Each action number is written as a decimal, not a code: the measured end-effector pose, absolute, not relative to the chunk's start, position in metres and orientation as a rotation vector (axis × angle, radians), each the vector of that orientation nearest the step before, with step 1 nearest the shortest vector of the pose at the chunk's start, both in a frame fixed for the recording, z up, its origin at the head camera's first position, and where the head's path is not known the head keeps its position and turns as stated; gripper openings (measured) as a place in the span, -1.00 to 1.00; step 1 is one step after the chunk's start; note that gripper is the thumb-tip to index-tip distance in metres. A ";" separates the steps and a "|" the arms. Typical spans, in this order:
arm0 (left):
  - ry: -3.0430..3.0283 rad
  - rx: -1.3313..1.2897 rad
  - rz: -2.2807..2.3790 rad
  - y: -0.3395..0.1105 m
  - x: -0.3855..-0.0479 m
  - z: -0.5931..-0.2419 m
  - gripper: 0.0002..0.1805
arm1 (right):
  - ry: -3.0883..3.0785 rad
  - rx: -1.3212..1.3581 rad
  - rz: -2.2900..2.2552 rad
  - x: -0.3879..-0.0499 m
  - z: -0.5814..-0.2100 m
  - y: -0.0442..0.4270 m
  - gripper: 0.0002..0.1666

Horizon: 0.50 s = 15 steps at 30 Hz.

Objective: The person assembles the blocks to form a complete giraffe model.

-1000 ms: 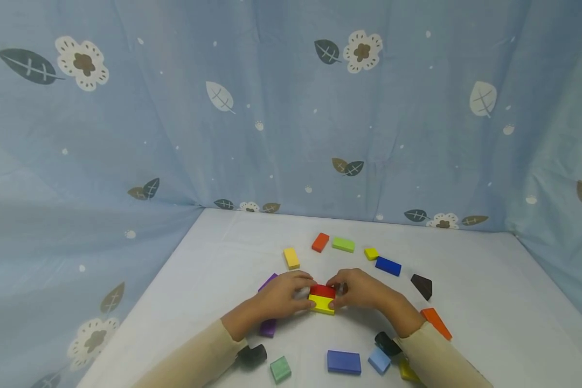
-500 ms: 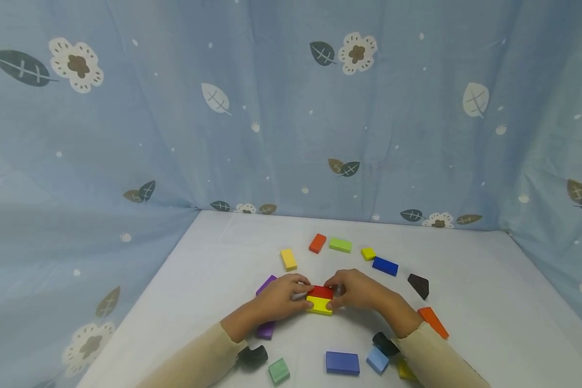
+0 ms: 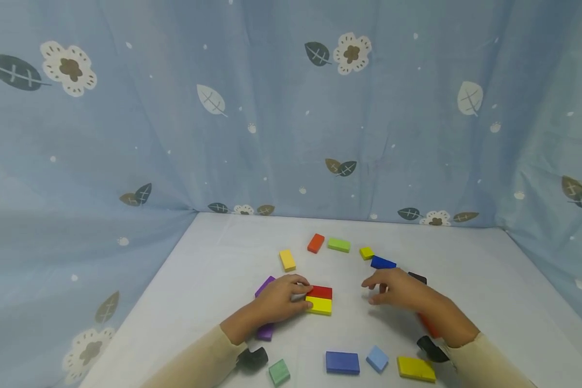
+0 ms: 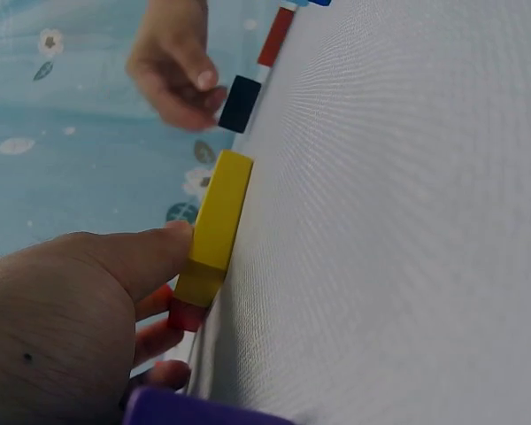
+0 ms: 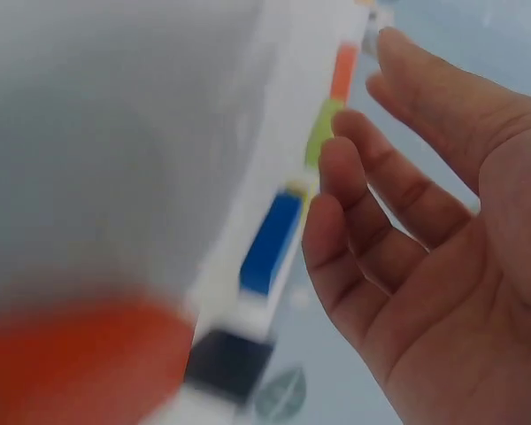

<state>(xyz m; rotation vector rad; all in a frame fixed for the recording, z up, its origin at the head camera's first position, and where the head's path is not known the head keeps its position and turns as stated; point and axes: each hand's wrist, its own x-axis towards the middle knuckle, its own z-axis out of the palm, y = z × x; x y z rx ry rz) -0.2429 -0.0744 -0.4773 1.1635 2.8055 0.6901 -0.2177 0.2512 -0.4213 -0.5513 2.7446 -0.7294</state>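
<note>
Side by side in the middle of the table lie a red block point(image 3: 319, 292) and a yellow block point(image 3: 318, 305), long sides touching. My left hand point(image 3: 282, 298) pinches the pair at its left end. In the left wrist view the thumb is on the yellow block point(image 4: 217, 217), and fingers curl by the red block point(image 4: 187, 314), which is mostly hidden. To the right, above the table, my right hand point(image 3: 401, 290) is loosely curved and holds nothing; the right wrist view shows its palm bare. A dark block point(image 3: 417, 278) and an orange block point(image 3: 429, 326) are partly hidden by that arm.
Further back are orange-red point(image 3: 316, 243), light green point(image 3: 339, 245), pale yellow point(image 3: 287, 260), small yellow point(image 3: 366, 253) and blue point(image 3: 382, 263) blocks. In front lie green point(image 3: 279, 372), blue-violet point(image 3: 342, 363), light blue point(image 3: 377, 359) and yellow point(image 3: 416, 369) ones. Purple pieces point(image 3: 265, 332) show beside the left hand.
My right hand has let go of the red and yellow blocks and moved right, uncovering the yellow block in front. The left hand keeps its place on the pair.
</note>
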 end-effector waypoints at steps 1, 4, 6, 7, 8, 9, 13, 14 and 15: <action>2.803 1.166 0.694 -0.074 -0.243 -0.477 -0.44 | 2.748 -0.559 -0.732 -0.214 -0.420 0.262 -0.71; 2.796 1.165 0.700 -0.073 -0.242 -0.475 -0.44 | 2.737 -0.566 -0.752 -0.201 -0.416 0.293 -0.82; 2.799 1.156 0.695 -0.073 -0.242 -0.476 -0.43 | 2.732 -0.523 -0.767 -0.193 -0.414 0.310 -0.85; 2.802 1.150 0.692 -0.074 -0.242 -0.476 -0.43 | 2.740 -0.501 -0.768 -0.189 -0.413 0.317 -0.85; 2.804 1.143 0.689 -0.074 -0.243 -0.477 -0.43 | 2.753 -0.473 -0.763 -0.186 -0.413 0.324 -0.85; 2.806 1.141 0.686 -0.074 -0.243 -0.478 -0.42 | 2.772 -0.441 -0.757 -0.183 -0.412 0.330 -0.85; 2.806 1.134 0.678 -0.075 -0.246 -0.481 -0.40 | 2.819 -0.233 -0.681 -0.172 -0.417 0.346 -0.78; 2.806 1.133 0.676 -0.075 -0.246 -0.481 -0.40 | 2.815 -0.177 -0.655 -0.170 -0.419 0.347 -0.74; 2.807 1.130 0.674 -0.075 -0.247 -0.480 -0.40 | 2.807 -0.125 -0.631 -0.168 -0.421 0.348 -0.69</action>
